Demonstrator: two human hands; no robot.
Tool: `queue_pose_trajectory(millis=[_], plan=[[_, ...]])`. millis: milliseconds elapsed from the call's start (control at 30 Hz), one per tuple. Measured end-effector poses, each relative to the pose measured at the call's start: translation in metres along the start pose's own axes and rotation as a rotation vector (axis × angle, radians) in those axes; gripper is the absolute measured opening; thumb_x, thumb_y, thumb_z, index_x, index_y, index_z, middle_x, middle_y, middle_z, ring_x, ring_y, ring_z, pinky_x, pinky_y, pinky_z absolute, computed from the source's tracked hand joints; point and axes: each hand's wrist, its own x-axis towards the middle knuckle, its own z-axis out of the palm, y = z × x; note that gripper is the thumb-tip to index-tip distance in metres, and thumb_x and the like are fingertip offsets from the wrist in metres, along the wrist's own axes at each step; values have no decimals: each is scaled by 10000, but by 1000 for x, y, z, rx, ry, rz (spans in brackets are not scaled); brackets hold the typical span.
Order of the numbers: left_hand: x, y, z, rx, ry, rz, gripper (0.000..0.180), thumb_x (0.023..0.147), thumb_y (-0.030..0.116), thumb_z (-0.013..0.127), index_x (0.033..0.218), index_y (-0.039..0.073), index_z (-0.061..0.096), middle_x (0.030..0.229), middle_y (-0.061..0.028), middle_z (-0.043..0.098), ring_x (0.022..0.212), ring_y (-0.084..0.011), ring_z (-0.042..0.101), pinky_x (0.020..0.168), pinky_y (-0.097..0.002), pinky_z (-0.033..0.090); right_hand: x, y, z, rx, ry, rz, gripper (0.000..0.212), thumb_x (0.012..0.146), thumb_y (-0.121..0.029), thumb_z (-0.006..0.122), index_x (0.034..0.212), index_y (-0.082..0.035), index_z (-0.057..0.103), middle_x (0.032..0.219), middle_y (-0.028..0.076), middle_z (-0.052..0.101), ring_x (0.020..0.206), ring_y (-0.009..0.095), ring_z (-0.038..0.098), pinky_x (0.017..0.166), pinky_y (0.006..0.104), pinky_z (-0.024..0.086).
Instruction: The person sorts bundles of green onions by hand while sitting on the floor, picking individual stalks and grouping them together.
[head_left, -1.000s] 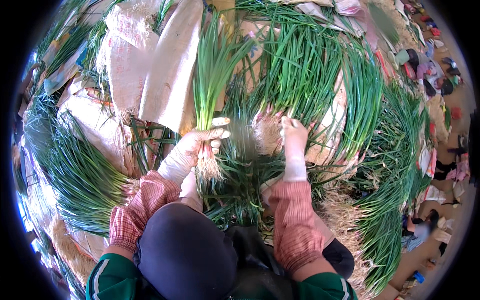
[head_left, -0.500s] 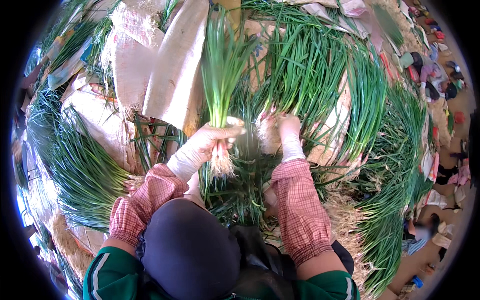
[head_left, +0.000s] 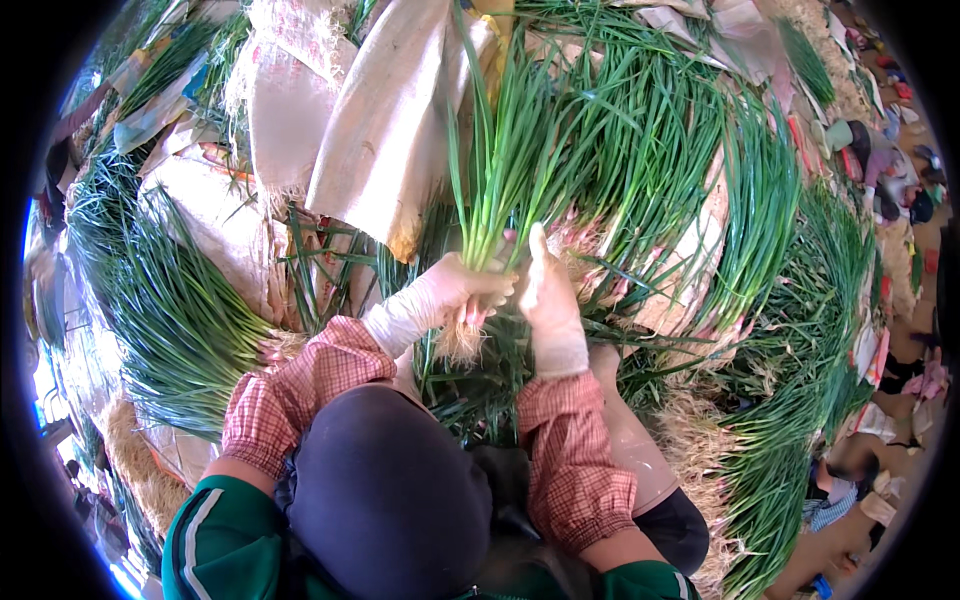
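A bunch of spring onions (head_left: 488,215) stands upright in my gloved left hand (head_left: 465,285), which is closed around the pale stems just above the roots. Its green leaves fan out away from me, and the stringy roots (head_left: 460,343) hang below the fist. Close beside it, on the right, is my right hand (head_left: 550,300) with a digit stretched out along the stems. Its other fingers are partly hidden, and I see nothing gripped in it. Just beyond that hand lies a large heap of spring onions (head_left: 640,150), pinkish root ends toward me.
More spring onions (head_left: 180,310) lie at the left, and another pile (head_left: 770,480) runs down the right side. Pale woven sacks (head_left: 380,130) lie at the far side. A dark rounded head covering (head_left: 385,480) blocks the lower middle. People (head_left: 890,170) sit at the far right.
My right hand has left the root ends of the heap and come left to the held bunch, its fingers now straighter. My left hand has shifted slightly right and nearer with the bunch.
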Motion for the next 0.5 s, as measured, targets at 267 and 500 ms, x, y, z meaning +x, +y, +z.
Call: queue_pose_trajectory(millis=[267,500], plan=[[-3,11,8,-285,136,163,173,849,118,638,956,-14,606,666,-103,629,403,-129,534,339,-220,418,4,48,21,948,202,-131,218,974,-271,437,960,-56,472,776,75,497,708,211,489,625,347,430],[-6,26,-30,27,471,160,210,861,132,642,1022,9,586,650,-43,584,466,-68,505,403,-205,430,-34,25,-24,-447,114,5,382,964,-364,418,845,-36,574,663,36,538,599,152,558,645,262,489]])
